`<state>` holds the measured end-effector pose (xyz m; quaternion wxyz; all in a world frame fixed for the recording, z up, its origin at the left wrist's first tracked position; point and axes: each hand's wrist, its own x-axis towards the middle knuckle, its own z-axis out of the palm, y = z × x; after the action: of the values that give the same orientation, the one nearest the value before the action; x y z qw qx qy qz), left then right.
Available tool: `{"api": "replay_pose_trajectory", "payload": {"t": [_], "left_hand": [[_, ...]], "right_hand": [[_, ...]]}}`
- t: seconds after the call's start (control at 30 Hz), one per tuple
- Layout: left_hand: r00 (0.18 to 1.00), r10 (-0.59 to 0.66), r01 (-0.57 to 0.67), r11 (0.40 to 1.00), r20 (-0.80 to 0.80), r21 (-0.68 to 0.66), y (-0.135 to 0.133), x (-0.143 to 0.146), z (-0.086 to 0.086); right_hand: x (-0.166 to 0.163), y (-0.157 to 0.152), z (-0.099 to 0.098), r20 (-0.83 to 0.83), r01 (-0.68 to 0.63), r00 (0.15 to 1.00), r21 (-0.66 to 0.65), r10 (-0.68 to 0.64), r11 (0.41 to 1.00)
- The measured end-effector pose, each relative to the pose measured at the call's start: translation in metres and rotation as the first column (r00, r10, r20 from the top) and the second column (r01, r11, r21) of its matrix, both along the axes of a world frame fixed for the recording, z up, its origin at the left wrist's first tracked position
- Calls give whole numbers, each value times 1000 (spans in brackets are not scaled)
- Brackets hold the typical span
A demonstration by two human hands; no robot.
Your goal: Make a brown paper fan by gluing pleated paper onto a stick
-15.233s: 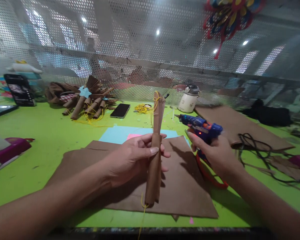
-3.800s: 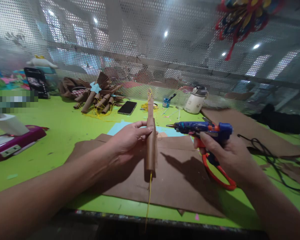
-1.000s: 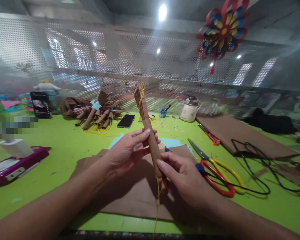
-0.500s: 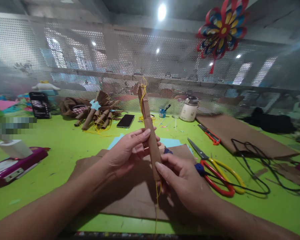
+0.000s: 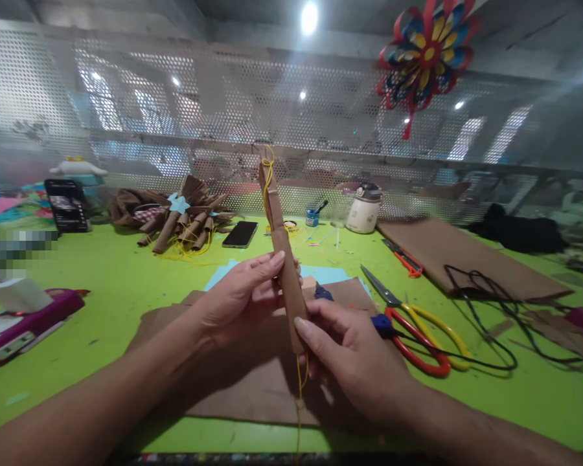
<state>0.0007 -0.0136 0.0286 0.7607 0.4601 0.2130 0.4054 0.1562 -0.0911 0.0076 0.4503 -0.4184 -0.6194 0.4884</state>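
Observation:
Between my hands stands a slim brown paper roll (image 5: pixel 291 288), nearly upright and leaning a little left. Its upper part looks folded or pleated, with a loop of yellow string (image 5: pixel 268 162) at the top. More of this string hangs from the lower end. My left hand (image 5: pixel 240 291) pinches the roll at mid-height, thumb in front and fingers behind. Lower down, my right hand (image 5: pixel 347 343) grips it near the bottom end, with the thumb on its front. Under both hands lies a sheet of brown paper (image 5: pixel 243 395) on the green table.
Scissors (image 5: pixel 393 301) with red and yellow handles lie right of my right hand, beside a black cable (image 5: pixel 505 323). A cutter knife (image 5: pixel 405 260) and folded brown paper (image 5: pixel 466 255) are behind. Bundled paper rolls (image 5: pixel 184 223), a phone (image 5: pixel 240 234) and a purple power strip (image 5: pixel 34 323) sit left.
The whole view has shifted slightly, so things appear a little farther left. Both hands keep the same hold on the paper roll.

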Motion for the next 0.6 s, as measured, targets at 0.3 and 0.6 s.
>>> {"api": "replay_pose_trajectory", "payload": {"t": [0.3, 0.6], "left_hand": [[1000, 9, -9, 1000, 12, -4, -2, 0, -1], [998, -56, 55, 998, 43, 21, -2, -1, -1]], "right_hand": [[-3, -4, 1, -30, -7, 1000, 9, 7, 1000], [-3, -4, 6, -14, -1, 1000, 14, 1, 1000]]}}
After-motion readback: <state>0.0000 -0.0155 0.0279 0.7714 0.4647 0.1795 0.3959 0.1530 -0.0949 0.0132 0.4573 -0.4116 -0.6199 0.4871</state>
